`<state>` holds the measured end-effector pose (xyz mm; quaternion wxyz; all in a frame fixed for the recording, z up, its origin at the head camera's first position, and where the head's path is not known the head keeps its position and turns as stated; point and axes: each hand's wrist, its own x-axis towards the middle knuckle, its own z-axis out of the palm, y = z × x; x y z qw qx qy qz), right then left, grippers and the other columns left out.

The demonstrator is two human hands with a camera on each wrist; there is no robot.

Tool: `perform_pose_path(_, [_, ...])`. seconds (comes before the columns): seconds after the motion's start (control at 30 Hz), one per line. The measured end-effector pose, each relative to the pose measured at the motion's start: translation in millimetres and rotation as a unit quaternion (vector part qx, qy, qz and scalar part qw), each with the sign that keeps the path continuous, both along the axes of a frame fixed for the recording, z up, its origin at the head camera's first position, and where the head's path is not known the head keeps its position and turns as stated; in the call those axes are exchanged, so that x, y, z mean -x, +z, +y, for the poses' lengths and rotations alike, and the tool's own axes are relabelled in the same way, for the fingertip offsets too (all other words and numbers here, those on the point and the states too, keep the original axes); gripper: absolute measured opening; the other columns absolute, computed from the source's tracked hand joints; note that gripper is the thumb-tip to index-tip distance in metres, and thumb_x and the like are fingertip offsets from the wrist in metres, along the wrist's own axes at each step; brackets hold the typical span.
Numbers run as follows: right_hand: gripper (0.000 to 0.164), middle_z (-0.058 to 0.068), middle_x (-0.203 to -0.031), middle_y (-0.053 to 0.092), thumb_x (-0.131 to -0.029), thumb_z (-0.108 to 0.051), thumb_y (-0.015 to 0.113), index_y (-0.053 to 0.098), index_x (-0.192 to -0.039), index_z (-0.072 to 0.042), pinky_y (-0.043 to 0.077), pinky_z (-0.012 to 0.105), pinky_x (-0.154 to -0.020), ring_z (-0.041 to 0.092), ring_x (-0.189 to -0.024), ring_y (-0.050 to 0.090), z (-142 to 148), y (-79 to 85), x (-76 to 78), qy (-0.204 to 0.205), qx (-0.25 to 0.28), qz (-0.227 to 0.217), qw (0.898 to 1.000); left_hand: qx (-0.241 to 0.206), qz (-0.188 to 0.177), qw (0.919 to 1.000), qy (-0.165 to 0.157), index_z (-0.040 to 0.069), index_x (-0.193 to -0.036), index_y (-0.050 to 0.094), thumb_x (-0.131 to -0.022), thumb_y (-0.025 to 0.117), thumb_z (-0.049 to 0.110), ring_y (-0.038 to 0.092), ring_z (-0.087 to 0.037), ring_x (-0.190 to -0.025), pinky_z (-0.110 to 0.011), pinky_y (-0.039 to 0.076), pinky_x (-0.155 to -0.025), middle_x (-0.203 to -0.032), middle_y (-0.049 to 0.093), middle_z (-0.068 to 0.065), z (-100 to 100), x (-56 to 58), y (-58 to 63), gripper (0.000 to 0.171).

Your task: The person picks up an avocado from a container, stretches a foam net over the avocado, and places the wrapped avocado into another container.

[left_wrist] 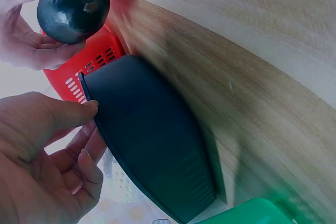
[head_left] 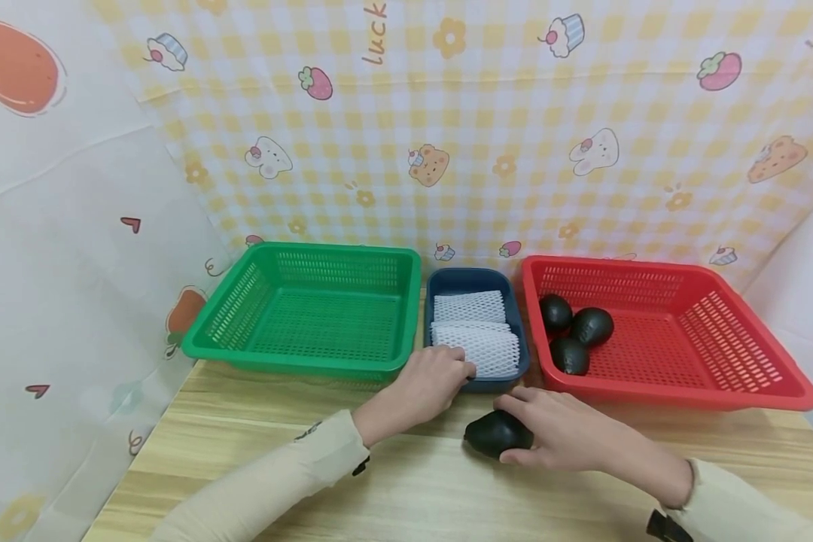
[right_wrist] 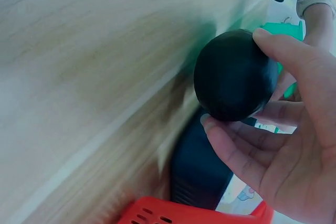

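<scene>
Right hand (head_left: pixel 561 429) on avocado (head_left: pixel 489 434), left hand (head_left: pixel 423 385) at blue tray (head_left: pixel 467 279)

We mark the right hand part-curled: thumb on one side of the avocado, fingertips on the other, palm off it. Fruit sits at those fingertips, on the left-hand side of that hand, low over the table (head_left: pixel 406 489); we can't tell if its underside touches. Left hand: thumb at the tray's near rim, fingers bent loosely over it by the white foam netting (head_left: pixel 479 348); we can't tell if it has hold of netting or rim. Red basket (head_left: pixel 684 397) lies ahead of the right hand, with three more avocados (head_left: pixel 592 327) in its near-left part; green basket (head_left: pixel 291 363) is ahead and left of the left hand.

Handling, our guess: avocado fairly heavy for its bulk, firm, skin smooth and a bit slippery, could bruise if squeezed. Best hold is across the fat middle, thumb opposite fingers, as now. Netting we'd call feather-light, soft, stretchy, easily squashed; pinch it at an open edge
</scene>
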<state>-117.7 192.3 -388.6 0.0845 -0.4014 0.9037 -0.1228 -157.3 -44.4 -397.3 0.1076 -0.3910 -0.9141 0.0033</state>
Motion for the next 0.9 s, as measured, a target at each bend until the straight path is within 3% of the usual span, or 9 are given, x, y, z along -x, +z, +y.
perform_pose_path(0.33, [0.067, 0.0, -0.107, 0.063, -0.086, -0.061, 0.073, 0.067, -0.125, -0.007, 0.053, 0.03, -0.071, 0.009, -0.084, 0.058, -4.9, -8.8, 1.0, -0.008, 0.015, 0.005, 1.0, 0.0, -0.004, 1.0, -0.002, 0.021, -0.102, 0.079, -0.099, 0.07, 0.019, 0.062, -0.014, -0.075, -0.025, 0.05, -0.06, -0.085, 0.063, 0.003, 0.1, 0.1, 0.4, 0.01])
perform_pose_path(0.9, [0.071, -0.003, -0.107, 0.063, -0.083, -0.063, 0.074, 0.066, -0.129, -0.009, 0.054, 0.031, -0.073, 0.008, -0.084, 0.057, -6.9, -10.2, 1.9, -0.039, 0.019, -0.04, 0.998, 0.0, -0.006, 1.0, -0.001, 0.021, -0.102, 0.079, -0.098, 0.07, 0.019, 0.062, -0.014, -0.076, -0.026, 0.051, -0.059, -0.086, 0.064, 0.003, -0.6, 1.4, -2.3, 0.01])
